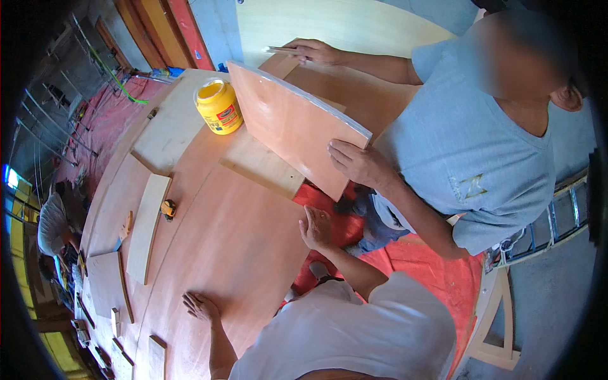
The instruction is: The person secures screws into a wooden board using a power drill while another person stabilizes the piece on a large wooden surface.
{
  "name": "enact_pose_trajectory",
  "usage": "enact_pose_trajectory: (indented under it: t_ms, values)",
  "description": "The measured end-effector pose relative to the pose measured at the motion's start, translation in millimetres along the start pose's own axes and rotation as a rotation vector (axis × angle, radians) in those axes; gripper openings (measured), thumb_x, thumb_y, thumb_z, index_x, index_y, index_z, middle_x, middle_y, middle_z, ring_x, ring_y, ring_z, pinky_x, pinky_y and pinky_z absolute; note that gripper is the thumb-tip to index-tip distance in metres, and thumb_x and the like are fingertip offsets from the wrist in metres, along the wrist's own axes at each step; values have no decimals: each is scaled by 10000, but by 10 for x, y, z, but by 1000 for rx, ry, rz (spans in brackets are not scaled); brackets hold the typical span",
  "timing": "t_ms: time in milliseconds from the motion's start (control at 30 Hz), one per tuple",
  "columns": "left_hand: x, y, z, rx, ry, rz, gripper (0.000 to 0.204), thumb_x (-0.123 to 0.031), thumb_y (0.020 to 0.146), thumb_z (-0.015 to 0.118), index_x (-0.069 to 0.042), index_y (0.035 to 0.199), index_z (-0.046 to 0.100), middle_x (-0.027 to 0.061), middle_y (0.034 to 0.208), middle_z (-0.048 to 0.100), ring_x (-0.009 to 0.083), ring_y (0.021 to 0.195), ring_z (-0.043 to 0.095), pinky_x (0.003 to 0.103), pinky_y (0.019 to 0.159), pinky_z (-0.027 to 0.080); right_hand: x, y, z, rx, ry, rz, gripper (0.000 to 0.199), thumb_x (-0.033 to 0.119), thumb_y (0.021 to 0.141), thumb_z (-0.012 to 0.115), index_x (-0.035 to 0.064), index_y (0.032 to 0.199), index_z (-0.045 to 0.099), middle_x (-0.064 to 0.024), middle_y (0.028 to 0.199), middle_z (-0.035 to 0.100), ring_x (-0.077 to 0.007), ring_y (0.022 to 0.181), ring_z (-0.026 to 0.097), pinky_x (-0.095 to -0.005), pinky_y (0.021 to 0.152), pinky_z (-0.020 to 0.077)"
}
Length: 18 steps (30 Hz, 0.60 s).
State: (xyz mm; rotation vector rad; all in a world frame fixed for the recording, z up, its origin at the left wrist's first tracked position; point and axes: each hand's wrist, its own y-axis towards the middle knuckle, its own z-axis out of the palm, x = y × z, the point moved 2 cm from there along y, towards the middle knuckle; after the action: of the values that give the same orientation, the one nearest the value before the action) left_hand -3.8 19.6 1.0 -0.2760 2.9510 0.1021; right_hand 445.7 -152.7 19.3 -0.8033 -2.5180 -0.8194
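My left hand [201, 306] lies flat on the brownish plywood sheet [234, 209], its fingers stretched out and nothing in it. At the sheet's right edge is my right hand [315, 228], fingers extended and holding nothing. In front of it a co-worker stands a reddish wooden panel [291, 123] on edge, gripping its near corner with one hand [358, 161]. The co-worker's other hand [315, 52] holds a thin, pale-tipped tool, perhaps a brush, behind the panel. White glue or paint seems to coat the panel's top edge. Left of the panel stands an open yellow jar [218, 107].
A pale wood strip [149, 225], a tape measure [168, 209], a handsaw [125, 229] and a square board [109, 285] lie on the left of the worktop. A ladder [554, 218] is at the right. Red sheeting [411, 272] covers the floor. Another person [54, 225] bends at far left.
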Motion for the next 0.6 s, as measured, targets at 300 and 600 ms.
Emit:
enact_pose_trajectory:
  t_ms: [300, 600]
  values:
    - [95, -62, -191, -52, 12, 38, 510, -359, 974, 295, -96, 1409, 345, 73, 1496, 265, 249, 1390, 209, 457, 1119, 127, 212, -120, -19, 8, -94, -42, 522, 271, 855, 543, 3, 1285, 419, -185, 1178, 521, -320, 1107, 482, -466, 951, 331]
    - [180, -98, -347, -56, -59, 62, 494, -325, 963, 330, -90, 1397, 360, 96, 1490, 269, 260, 1390, 201, 463, 1120, 119, 249, -223, 47, 68, -127, -46, 530, 281, 860, 537, 5, 1294, 413, -175, 1201, 522, -325, 1133, 477, -467, 957, 329]
